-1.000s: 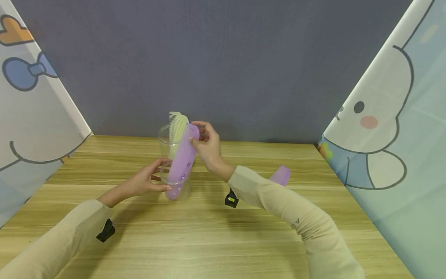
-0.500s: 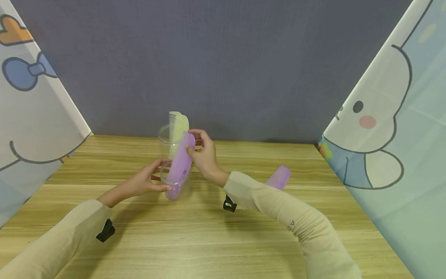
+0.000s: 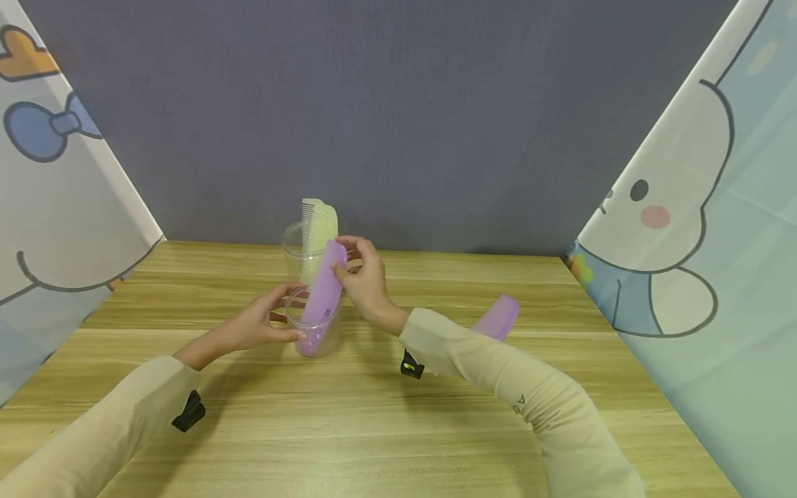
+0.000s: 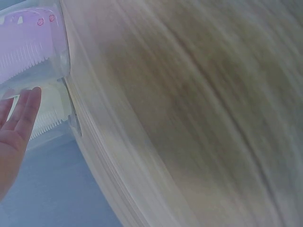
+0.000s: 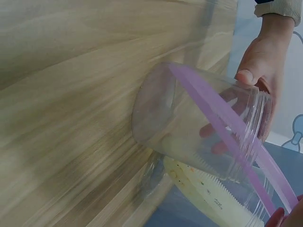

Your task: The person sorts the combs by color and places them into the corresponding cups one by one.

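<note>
My left hand [image 3: 264, 324] holds the near clear plastic cup [image 3: 333, 339], thumb on one side and fingers on the other, around its upper part. A purple comb [image 3: 325, 283] leans inside this cup, its lower end near the bottom and its top out past the rim. My right hand [image 3: 369, 280] pinches the top of the comb between thumb and fingers. In the right wrist view the purple comb [image 5: 201, 92] slants through the cup, only part of the right hand [image 5: 294, 217] showing at the corner. The left wrist view shows small red flower prints on the comb [image 4: 28, 40].
Just behind stands a second clear cup [image 3: 291, 259] with pale yellow-green combs [image 3: 324, 225] upright in it. Another purple comb [image 3: 499, 317] lies on the wooden table [image 3: 299, 429] to the right, partly covered by the right sleeve. A grey panel [image 3: 398, 124] rises at the table's back edge.
My right hand has moved down and slightly left, and the purple comb has slid deeper into the near cup. My left hand has stayed in place on the cup.
</note>
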The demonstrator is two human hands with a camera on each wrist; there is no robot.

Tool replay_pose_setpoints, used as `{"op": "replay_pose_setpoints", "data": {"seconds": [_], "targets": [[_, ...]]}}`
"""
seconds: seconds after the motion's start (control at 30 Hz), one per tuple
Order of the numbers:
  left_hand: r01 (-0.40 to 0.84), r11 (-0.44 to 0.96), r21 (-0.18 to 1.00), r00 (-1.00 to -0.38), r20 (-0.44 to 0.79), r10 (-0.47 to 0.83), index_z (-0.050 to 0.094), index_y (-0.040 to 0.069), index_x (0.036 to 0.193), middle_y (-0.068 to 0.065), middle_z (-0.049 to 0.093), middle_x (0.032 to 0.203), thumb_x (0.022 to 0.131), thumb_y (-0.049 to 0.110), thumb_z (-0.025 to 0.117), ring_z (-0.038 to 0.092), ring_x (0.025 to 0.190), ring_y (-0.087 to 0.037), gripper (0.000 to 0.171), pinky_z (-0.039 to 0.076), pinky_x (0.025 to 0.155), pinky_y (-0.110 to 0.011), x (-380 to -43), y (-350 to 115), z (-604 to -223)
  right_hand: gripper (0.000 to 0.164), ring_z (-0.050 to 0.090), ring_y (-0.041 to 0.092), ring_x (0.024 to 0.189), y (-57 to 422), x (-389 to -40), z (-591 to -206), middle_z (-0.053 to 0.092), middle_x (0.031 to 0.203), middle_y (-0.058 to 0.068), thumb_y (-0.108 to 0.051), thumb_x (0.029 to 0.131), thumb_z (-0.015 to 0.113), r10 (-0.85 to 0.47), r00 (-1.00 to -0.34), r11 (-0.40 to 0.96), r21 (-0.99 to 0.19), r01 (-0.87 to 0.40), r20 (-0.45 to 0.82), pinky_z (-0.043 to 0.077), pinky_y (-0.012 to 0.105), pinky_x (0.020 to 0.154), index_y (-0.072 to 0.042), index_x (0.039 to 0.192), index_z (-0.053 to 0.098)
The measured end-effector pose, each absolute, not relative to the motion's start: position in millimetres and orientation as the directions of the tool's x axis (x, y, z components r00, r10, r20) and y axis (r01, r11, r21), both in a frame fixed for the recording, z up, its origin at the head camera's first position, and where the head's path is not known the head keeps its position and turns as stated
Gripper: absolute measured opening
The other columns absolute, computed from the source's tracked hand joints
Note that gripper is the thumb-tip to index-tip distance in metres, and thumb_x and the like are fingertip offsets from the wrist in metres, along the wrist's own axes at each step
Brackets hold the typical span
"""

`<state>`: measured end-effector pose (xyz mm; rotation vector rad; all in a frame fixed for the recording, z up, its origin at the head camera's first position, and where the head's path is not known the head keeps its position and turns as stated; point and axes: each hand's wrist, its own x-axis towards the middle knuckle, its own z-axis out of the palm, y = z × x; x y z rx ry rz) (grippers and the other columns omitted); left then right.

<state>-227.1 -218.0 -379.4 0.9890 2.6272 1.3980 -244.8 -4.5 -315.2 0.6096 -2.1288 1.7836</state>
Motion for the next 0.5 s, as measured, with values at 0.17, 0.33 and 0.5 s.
{"op": "replay_pose_setpoints", "data": {"seconds": [0.17,0.33,0.5], "targets": [[0.527,0.402,0.749,-0.799,0.275,0.535,0.033,-0.001,0.132,-0.025,0.045,0.13,0.073,0.015,0.076,0.049,0.114,-0.046,0.075,0.055,0.079,-0.041,-228.1,-217.8,-380.0,0.038,0.054,0.029,0.094,-2.3,-247.6,-315.6,0.055,0.106,0.014,0.008,0.077,0.063,-0.133,-0.867,0.17,-0.85,-0.498,0.481,0.045,0.014,0.064,-0.001,0.113,0.058],[0.526,0.403,0.749,-0.798,0.272,0.537,0.033,-0.001,0.131,-0.025,0.045,0.13,0.073,0.015,0.077,0.049,0.114,-0.045,0.074,0.055,0.079,-0.04,-228.3,-218.2,-380.1,0.04,0.053,0.028,0.093,-1.1,-251.6,-316.2,0.053,0.108,0.013,0.01,0.075,0.063,-0.129,-0.877,0.175,-0.86,-0.48,0.463,0.046,0.015,0.063,-0.002,0.113,0.06],[0.524,0.399,0.753,-0.798,0.27,0.539,0.033,-0.001,0.132,-0.025,0.045,0.131,0.073,0.014,0.076,0.049,0.114,-0.046,0.074,0.055,0.079,-0.041,-228.0,-218.1,-379.3,0.039,0.053,0.025,0.091,0.5,-253.9,-315.6,0.053,0.109,0.013,0.009,0.076,0.064,-0.136,-0.885,0.178,-0.868,-0.463,0.445,0.045,0.014,0.063,-0.002,0.114,0.06]]}}
